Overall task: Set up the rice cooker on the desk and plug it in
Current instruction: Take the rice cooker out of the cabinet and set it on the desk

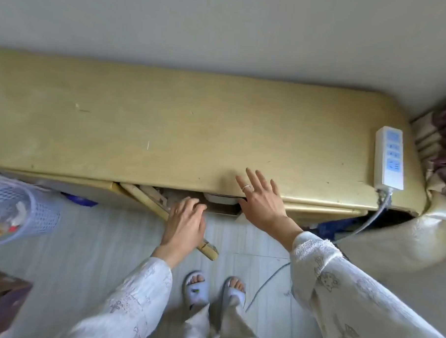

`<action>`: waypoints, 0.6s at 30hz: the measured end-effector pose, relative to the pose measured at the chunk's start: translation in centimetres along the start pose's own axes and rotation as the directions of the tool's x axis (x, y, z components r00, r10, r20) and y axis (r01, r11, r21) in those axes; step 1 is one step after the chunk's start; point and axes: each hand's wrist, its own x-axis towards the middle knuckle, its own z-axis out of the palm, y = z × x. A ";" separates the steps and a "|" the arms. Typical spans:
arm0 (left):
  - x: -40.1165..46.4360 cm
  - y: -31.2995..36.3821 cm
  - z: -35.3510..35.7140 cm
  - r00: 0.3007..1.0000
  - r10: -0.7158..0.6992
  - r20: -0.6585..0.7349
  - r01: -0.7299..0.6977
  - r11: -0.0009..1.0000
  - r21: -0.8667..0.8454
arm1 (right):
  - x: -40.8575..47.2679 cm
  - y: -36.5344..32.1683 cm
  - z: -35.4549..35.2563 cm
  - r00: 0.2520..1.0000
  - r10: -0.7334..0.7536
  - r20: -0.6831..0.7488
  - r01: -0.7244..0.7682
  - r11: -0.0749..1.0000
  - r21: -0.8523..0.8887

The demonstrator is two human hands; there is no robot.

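Observation:
A long yellow wooden desk (pixel 167 130) runs along the wall. A white power strip (pixel 389 157) lies on its right end, its cable dropping off the front edge. Under the desk's front edge an open cabinet door (pixel 149 204) swings out, and a sliver of a white object (pixel 220 199), maybe the rice cooker, shows in the compartment. My left hand (pixel 185 222) reaches over the door toward that opening with fingers bent, holding nothing. My right hand (pixel 262 198) hovers at the desk edge with fingers spread, a ring on one finger.
A lilac mesh basket (pixel 15 211) with small items hangs at the left. A grey cable (pixel 270 280) trails over the floor by my slippered feet (pixel 214 289). Curtain fabric (pixel 443 142) and a cushion or bedding (pixel 403 238) crowd the right. A dark brown object (pixel 1 299) sits bottom left.

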 end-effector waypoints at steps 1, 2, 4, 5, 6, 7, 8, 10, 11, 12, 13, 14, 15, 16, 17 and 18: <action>0.2 -0.8 1.5 0.998 -0.044 0.053 0.043 0.999 0.033 | 0.8 0.0 0.8 1.000 0.008 0.000 -0.008 1.000 -0.027; 0.6 -1.5 2.6 0.993 -0.080 0.084 0.076 0.996 0.052 | 1.9 0.2 1.6 0.999 0.023 -0.022 -0.024 0.999 -0.030; 0.9 -3.3 5.0 0.971 -0.150 0.188 0.130 0.985 0.111 | 3.1 0.6 3.7 0.996 0.047 -0.071 -0.052 0.996 -0.069; 1.0 -3.9 6.2 0.969 -0.151 0.197 0.124 0.982 0.143 | 3.5 0.7 4.9 0.992 0.045 -0.121 -0.056 0.994 -0.093; 0.9 -4.4 7.2 0.972 -0.139 0.189 0.108 0.980 0.166 | 3.8 0.7 6.2 0.984 0.034 -0.174 -0.055 0.992 -0.113; 0.6 -4.9 8.1 0.976 -0.134 0.173 0.100 0.977 0.190 | 3.9 0.7 7.2 0.975 0.029 -0.218 -0.058 0.990 -0.128; 0.2 -5.1 8.6 0.980 -0.123 0.159 0.092 0.977 0.191 | 4.1 0.7 7.9 0.965 0.028 -0.259 -0.063 0.990 -0.128; -0.9 -5.6 9.1 0.979 -0.118 0.167 0.081 0.974 0.213 | 4.1 0.7 9.1 0.953 0.032 -0.303 -0.074 0.989 -0.129; -1.5 -5.8 9.4 0.979 -0.111 0.169 0.072 0.972 0.225 | 4.1 0.6 9.4 0.947 0.036 -0.318 -0.082 0.988 -0.132; -1.9 -6.0 9.4 0.982 -0.096 0.162 0.058 0.972 0.229 | 4.0 0.6 9.5 0.943 0.041 -0.330 -0.092 0.986 -0.138; -2.5 -6.4 9.3 0.978 -0.106 0.178 0.061 0.969 0.240 | 4.0 0.4 9.7 0.939 0.047 -0.340 -0.098 0.986 -0.137; -3.0 -6.7 9.1 0.973 -0.110 0.205 0.056 0.965 0.255 | 4.0 0.4 9.8 0.938 0.053 -0.342 -0.104 0.986 -0.133; -3.6 -7.2 8.9 0.963 -0.116 0.242 0.047 0.961 0.272 | 4.0 0.3 9.9 0.938 0.055 -0.342 -0.104 0.986 -0.127; -4.3 -7.8 8.8 0.954 -0.128 0.270 0.048 0.958 0.283 | 3.8 0.1 9.9 0.939 0.057 -0.338 -0.102 0.988 -0.116; -5.0 -8.1 8.6 0.940 -0.146 0.307 0.045 0.950 0.310 | 3.7 0.0 10.1 0.938 0.056 -0.341 -0.101 0.988 -0.116; -5.6 -8.5 8.3 0.928 -0.169 0.331 0.052 0.941 0.334 | 3.5 -0.2 10.2 0.938 0.059 -0.343 -0.103 0.989 -0.110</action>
